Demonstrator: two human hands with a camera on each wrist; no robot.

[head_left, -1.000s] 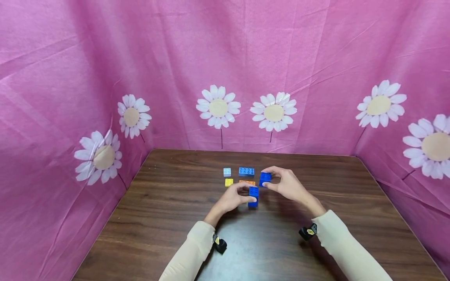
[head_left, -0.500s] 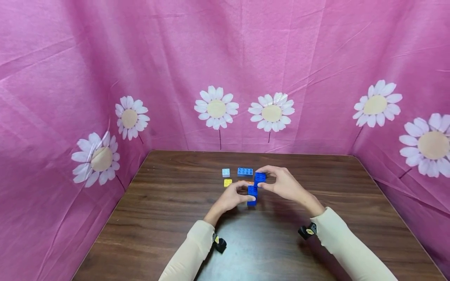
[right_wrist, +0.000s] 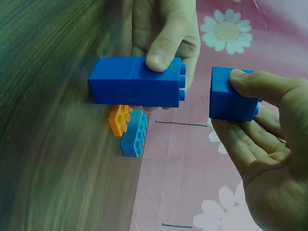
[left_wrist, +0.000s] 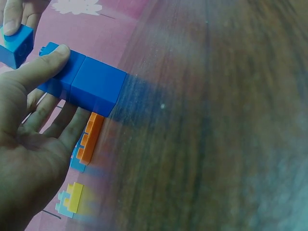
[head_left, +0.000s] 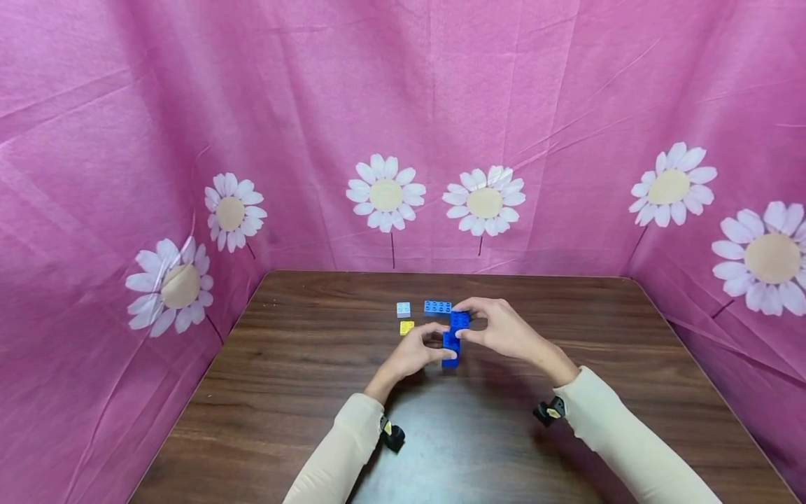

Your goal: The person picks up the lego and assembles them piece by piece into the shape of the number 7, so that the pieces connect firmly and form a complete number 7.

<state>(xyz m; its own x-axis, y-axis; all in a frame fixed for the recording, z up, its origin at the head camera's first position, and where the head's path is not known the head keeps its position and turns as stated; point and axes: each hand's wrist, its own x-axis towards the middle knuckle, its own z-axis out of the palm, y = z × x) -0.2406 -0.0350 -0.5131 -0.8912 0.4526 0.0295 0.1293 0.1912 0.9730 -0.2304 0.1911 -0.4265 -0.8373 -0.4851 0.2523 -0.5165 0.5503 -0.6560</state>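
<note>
My left hand [head_left: 412, 355] pinches an upright stack of two dark blue toy building bricks [right_wrist: 134, 82], thumb on one side and fingers on the other. The stack's lower end meets the wooden table in the left wrist view. Just above it, my right hand [head_left: 506, 330] grips a single dark blue building brick [right_wrist: 233, 96] between thumb and fingers. A small gap separates this brick from the stack's studs in the right wrist view. Behind the stack lies an orange brick [left_wrist: 90, 138], which the hands and blue bricks hide in the head view.
On the wooden table [head_left: 283, 364], a long blue brick [head_left: 437, 307], a light blue brick [head_left: 403, 309] and a yellow brick [head_left: 406, 327] lie beyond my left hand. A pink flowered cloth [head_left: 302, 140] hangs around the table's back and sides.
My right hand has carried its blue brick leftward, from beside the stack to above it. The left hand keeps its hold on the stack in nearly the same place.
</note>
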